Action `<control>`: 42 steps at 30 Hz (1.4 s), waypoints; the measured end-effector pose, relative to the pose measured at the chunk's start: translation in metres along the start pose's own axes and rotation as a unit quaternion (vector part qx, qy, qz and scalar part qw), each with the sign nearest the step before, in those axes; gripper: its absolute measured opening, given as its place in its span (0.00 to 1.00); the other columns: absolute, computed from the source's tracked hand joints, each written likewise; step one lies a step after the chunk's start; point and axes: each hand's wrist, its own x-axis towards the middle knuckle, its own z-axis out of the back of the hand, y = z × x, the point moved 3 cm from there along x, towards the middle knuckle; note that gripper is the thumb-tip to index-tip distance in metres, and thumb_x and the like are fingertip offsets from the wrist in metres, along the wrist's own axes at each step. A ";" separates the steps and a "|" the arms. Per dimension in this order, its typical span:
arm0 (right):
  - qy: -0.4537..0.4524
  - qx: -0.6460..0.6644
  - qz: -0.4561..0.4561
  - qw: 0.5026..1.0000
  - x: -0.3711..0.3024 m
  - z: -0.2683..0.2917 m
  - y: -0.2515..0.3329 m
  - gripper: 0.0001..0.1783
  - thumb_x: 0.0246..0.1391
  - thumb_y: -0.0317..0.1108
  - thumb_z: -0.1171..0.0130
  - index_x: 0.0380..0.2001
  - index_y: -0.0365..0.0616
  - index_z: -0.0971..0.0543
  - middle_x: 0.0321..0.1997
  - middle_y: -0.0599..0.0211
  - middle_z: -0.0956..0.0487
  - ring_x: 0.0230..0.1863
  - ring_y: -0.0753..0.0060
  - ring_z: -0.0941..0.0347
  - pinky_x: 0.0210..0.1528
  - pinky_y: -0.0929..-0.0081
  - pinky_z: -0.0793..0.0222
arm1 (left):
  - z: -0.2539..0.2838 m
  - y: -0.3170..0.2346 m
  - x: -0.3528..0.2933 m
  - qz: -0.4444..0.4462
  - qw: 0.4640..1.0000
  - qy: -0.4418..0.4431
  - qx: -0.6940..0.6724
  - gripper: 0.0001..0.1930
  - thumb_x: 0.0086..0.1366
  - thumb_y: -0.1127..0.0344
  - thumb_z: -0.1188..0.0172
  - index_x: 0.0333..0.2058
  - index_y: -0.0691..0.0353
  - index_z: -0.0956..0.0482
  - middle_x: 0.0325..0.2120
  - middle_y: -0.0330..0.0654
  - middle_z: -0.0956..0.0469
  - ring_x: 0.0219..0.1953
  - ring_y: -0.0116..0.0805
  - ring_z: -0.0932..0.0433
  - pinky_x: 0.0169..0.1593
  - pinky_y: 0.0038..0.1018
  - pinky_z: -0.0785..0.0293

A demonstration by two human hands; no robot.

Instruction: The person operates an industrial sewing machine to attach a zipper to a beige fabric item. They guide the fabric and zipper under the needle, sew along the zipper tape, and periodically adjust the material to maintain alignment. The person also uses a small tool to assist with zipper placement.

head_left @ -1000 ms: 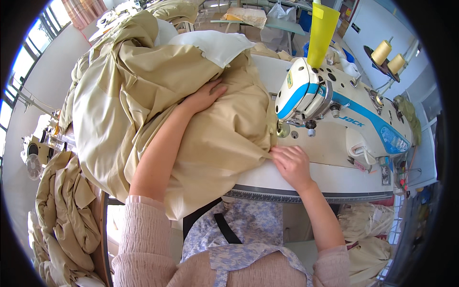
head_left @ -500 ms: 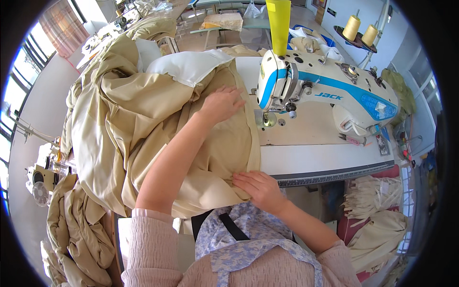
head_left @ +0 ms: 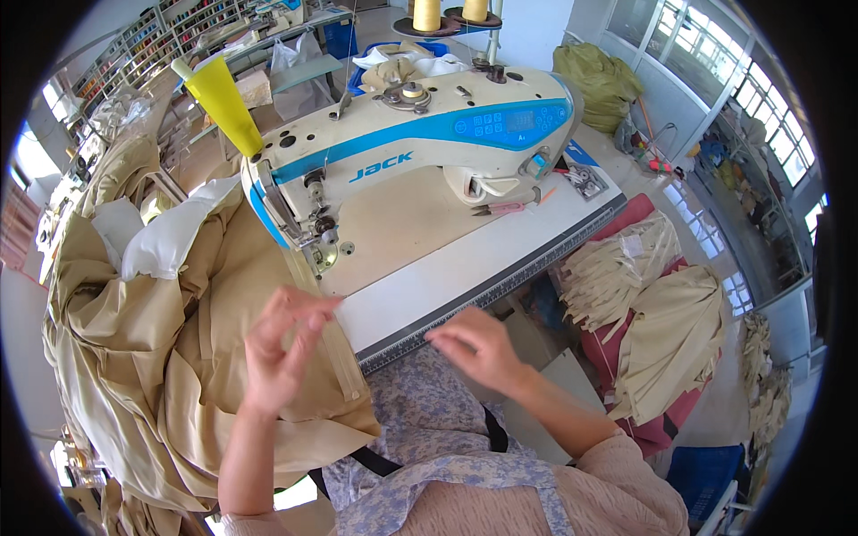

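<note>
My left hand [head_left: 281, 348] is raised over the right part of a large beige garment [head_left: 192, 330], its thumb and fingers apart with nothing visible in them. To its right, above the ruler edge of the sewing table, hangs my right hand [head_left: 483, 350], slightly blurred. Its fingers are curled with the tips together; whether they pinch anything is too small to tell. The garment lies bunched on the left, with white fabric [head_left: 170, 237] at its top and a straight stitched edge toward the machine. Behind my hands stands a white and blue sewing machine [head_left: 393, 147].
Pink-handled snips [head_left: 502, 209] lie on the tabletop [head_left: 447, 277] by the machine's base. A yellow holder [head_left: 219, 103] rises from the machine head. Beige fabric pieces [head_left: 670, 335] are stacked at the right; thread cones [head_left: 427, 16] stand behind.
The view has swung to the right. Both hands have come off the beige garment, which they were pressing flat, and are now raised with bent fingers.
</note>
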 end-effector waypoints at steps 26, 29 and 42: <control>0.138 -0.543 0.000 0.828 0.058 0.203 -0.263 0.08 0.66 0.31 0.48 0.43 0.39 0.23 0.34 0.53 0.21 0.34 0.53 0.22 0.40 0.57 0.23 | -0.039 -0.117 -0.065 -0.220 0.815 0.076 -0.530 0.09 0.71 0.69 0.37 0.48 0.60 0.16 0.35 0.38 0.16 0.33 0.30 0.22 0.37 0.28 0.26; 0.080 -0.360 -0.195 0.909 0.057 0.181 -0.211 0.11 0.66 0.26 0.48 0.50 0.40 0.25 0.30 0.65 0.25 0.31 0.68 0.24 0.35 0.67 0.25 | -0.024 -0.115 -0.058 -0.206 0.829 0.117 -0.506 0.22 0.73 0.71 0.41 0.62 0.63 0.34 0.40 0.44 0.15 0.37 0.35 0.20 0.39 0.32 0.24; 0.075 0.352 -0.240 0.902 0.046 0.007 -0.027 0.19 0.78 0.40 0.59 0.37 0.38 0.26 0.21 0.68 0.28 0.20 0.78 0.31 0.24 0.79 0.31 | 0.001 0.085 -0.101 -0.056 0.902 0.076 0.422 0.23 0.62 0.66 0.33 0.56 0.63 0.22 0.59 0.43 0.26 0.62 0.45 0.26 0.61 0.38 0.23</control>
